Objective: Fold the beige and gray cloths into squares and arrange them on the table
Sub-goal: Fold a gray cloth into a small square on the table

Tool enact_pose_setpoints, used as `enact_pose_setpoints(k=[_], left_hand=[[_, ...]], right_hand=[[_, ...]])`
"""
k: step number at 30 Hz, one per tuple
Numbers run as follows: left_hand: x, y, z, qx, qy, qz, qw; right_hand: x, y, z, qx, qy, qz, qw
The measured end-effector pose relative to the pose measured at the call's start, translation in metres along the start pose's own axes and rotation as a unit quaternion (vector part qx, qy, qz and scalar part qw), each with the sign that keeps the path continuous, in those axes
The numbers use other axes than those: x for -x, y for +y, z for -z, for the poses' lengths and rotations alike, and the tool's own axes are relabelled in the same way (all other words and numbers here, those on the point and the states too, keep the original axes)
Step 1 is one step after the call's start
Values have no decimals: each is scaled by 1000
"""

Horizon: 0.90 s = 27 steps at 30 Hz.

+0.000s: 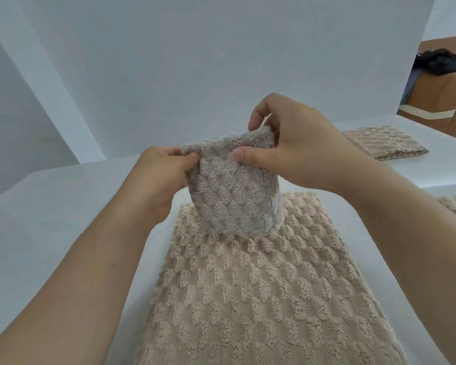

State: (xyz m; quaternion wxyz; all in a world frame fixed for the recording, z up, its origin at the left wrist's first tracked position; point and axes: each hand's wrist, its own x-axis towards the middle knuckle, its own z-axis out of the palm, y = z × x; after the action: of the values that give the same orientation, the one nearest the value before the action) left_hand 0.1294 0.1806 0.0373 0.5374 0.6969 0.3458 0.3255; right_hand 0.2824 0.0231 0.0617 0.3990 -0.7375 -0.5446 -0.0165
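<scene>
Nearest, beige cloth (248, 299) spread flat on the table (50, 219). Above its far end, gray cloth (234, 185) held upright, top corners pinched by left hand (166, 175) and right hand (295, 151). Far right, folded beige stack (385, 143).

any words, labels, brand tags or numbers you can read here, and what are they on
None: no text is legible anywhere in the head view.
The gray cloth, pinched by the left hand and right hand, shows no tag or print.
The beige cloth lying flat, the folded beige cloth at far right and the white table bear no markings.
</scene>
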Motion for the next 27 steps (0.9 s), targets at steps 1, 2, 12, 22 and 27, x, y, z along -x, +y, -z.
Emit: enact_pose_setpoints(k=[1, 2, 12, 22, 27], left_hand=[[0, -1, -1, 10, -4, 14, 1000], [0, -2, -2, 19, -4, 20, 1000], [-2, -18, -17, -110, 188, -144, 965], [-4, -36, -26, -97, 225, -179, 953], [-9, -40, -28, -70, 214, -162, 961]], right_hand=[[0, -1, -3, -9, -6, -7, 1000], [0, -1, -4, -13, -12, -15, 1000], [-2, 1, -17, -154, -45, -110, 981], [7, -7, -57, -183, 57, -117, 974], [8, -2, -66, -152, 119, -108, 975]])
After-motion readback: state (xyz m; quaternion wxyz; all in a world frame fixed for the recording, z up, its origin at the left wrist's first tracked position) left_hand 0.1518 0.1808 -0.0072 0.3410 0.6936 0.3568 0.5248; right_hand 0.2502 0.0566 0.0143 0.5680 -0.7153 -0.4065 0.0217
